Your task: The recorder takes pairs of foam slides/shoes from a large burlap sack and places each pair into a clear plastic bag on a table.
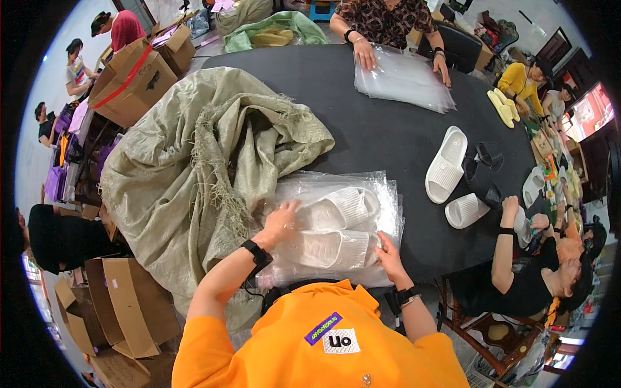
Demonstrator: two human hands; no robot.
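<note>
A pair of white slide slippers [331,249] lies side by side in a clear plastic bag [380,194], on top of more clear bags at the table's near edge. My left hand [278,225] rests at the left end of the slippers, fingers stretched over the plastic and slightly blurred. At their right end, my right hand [391,258] has its thumb and fingers closed on the plastic bag beside the nearer slipper. A large pale green woven sack [187,149] is heaped just left of my left hand.
The dark table [291,71] also bears loose white slippers [447,165], black sandals [482,174] and yellow slippers [502,108]. Across it, a person's hands rest on a stack of clear bags [407,77]. Another person sits close on the right. Cardboard boxes [132,304] stand at left.
</note>
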